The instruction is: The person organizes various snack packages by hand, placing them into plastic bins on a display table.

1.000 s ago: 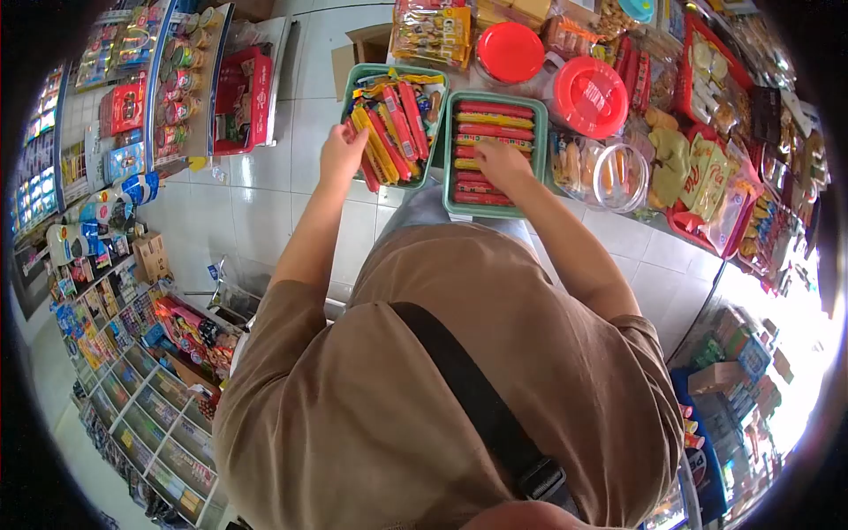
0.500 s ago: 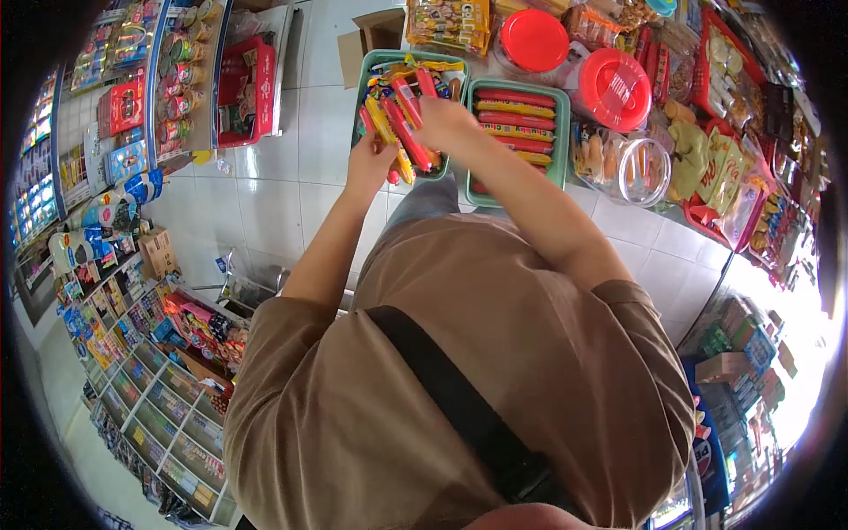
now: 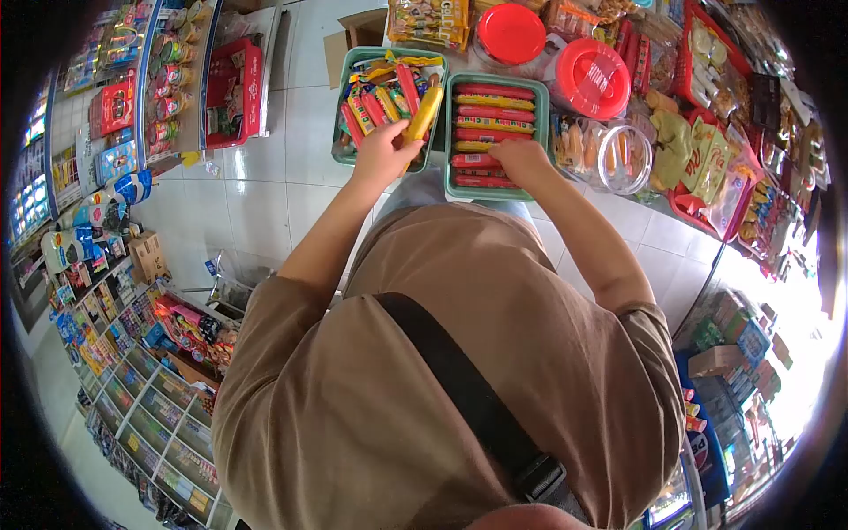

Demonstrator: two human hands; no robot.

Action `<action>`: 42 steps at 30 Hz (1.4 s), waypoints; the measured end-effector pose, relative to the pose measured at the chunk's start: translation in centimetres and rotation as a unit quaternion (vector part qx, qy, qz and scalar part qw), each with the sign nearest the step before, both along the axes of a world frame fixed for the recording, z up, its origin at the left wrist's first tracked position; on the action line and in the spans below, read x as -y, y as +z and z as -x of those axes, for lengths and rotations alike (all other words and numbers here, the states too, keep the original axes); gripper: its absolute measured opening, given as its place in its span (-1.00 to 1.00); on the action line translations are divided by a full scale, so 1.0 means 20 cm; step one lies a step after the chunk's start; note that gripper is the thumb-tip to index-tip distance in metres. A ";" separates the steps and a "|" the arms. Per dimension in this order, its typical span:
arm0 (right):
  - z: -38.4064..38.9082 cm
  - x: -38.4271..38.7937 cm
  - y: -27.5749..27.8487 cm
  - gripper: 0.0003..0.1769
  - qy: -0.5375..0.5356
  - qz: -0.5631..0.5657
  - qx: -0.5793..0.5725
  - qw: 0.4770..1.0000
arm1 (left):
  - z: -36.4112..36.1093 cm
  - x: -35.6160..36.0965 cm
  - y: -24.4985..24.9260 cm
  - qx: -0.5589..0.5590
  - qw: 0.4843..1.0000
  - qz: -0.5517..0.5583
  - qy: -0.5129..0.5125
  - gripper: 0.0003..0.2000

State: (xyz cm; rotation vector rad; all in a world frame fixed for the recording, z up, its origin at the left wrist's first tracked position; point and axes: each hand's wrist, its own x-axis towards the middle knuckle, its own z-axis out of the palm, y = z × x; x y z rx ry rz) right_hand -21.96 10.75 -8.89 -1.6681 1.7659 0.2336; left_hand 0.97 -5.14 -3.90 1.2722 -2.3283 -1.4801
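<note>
Our right hand is back over the right edge of the right-hand green rectangular plastic tray, whether pinching we cannot tell, so work spans both trays, our left hand, fingers clamped on a long yellow wrapped stick, at the matching left-hand tray.

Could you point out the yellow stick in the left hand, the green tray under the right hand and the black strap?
Yellow stick (image 3: pixel 425 114), head view: middle of its visible length.
Green tray (image 3: pixel 484 193), head view: near rim.
Black strap (image 3: pixel 454 380), head view: mid-length.
</note>
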 end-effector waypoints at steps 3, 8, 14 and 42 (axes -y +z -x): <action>-0.06 0.00 -0.03 -0.75 -0.040 0.002 -0.042 0.998 | 0.07 -0.03 0.04 0.007 0.997 0.030 -0.074 -0.56; -0.04 -0.09 -0.14 -0.78 -0.040 -0.018 -0.093 0.995 | 0.15 -0.09 0.11 0.124 0.936 0.072 -0.321 -0.63; 0.04 -0.09 -0.12 -0.75 -0.104 -0.038 -0.035 0.993 | 0.20 -0.24 -0.04 0.137 0.891 0.157 -0.403 -0.67; -0.06 -0.27 -0.06 -0.87 -0.039 0.075 -0.153 0.985 | 0.27 -0.07 -0.10 0.112 0.976 0.162 -0.089 -0.82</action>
